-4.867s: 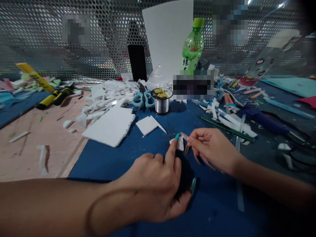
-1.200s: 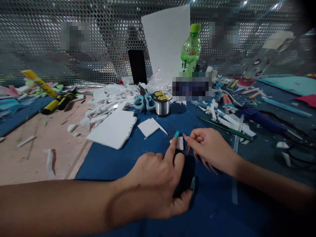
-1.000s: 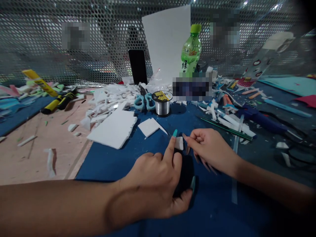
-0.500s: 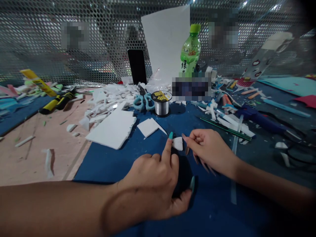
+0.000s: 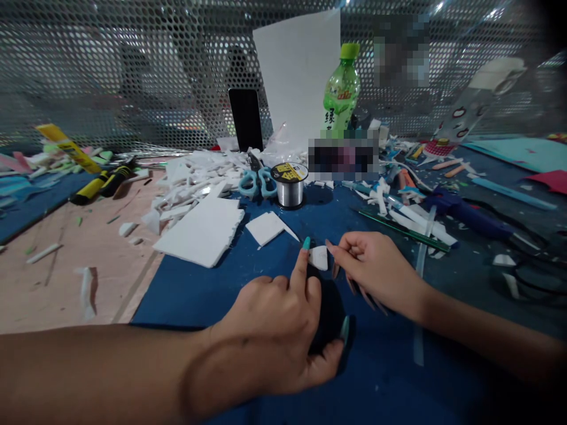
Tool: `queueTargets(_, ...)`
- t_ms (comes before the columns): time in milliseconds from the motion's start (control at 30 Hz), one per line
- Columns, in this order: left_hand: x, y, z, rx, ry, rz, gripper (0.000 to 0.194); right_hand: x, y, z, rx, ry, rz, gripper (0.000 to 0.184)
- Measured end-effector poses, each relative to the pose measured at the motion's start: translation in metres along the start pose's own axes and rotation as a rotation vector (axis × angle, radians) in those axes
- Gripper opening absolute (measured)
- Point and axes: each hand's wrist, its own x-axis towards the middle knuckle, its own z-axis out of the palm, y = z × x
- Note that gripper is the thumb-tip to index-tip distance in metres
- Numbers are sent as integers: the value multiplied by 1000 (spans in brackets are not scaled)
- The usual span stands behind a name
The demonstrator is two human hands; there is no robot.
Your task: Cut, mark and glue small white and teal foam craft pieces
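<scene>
A small white foam piece [image 5: 319,258] with a rounded edge lies on the blue mat, between my two hands. My left hand [image 5: 277,330] points its index finger at the piece's left edge, apparently touching it; the thumb stands apart and the other fingers are curled under. Just right of the piece, my right hand [image 5: 376,265] has its thumb and index finger pinched together; what they hold, if anything, is too small to make out. A white foam square [image 5: 266,228] and a larger white foam sheet [image 5: 204,233] lie to the left.
Behind stand a wire spool [image 5: 290,186], blue-handled scissors [image 5: 257,183], a phone [image 5: 246,121] and a green bottle [image 5: 342,94]. White scraps [image 5: 199,171] are heaped at the back. To the right lie a green pencil [image 5: 403,229], a blue glue gun [image 5: 469,218] and a clear glue stick [image 5: 420,295].
</scene>
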Motion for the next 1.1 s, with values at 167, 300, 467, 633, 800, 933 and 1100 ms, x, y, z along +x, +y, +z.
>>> queueTargets(167, -1, 1, 0, 0, 17, -15, 47, 0, -1, -1, -69, 32, -26, 35)
queueTargets(300, 0, 1, 0, 10, 20, -19, 50, 1, 1, 0, -66, 54, -44, 34)
queueTargets(467, 1, 1, -2, 15, -7, 26, 53, 1, 3, 0, -29, 25, -11, 32)
queueTargets(633, 0, 0, -2, 18, -7, 47, 51, 1, 3, 0, -14, 31, -17, 34)
queueTargets(800, 2, 1, -1, 13, -26, 48, 52, 1, 3, 0, -16, 40, -13, 33)
queueTargets(933, 4, 0, -2, -8, -52, 56, 52, 1, 2, 0, -8, 38, -5, 32)
queueTargets(1100, 6, -2, -3, -49, -56, 57, 55, 1, 1, -1, -19, 42, -10, 33)
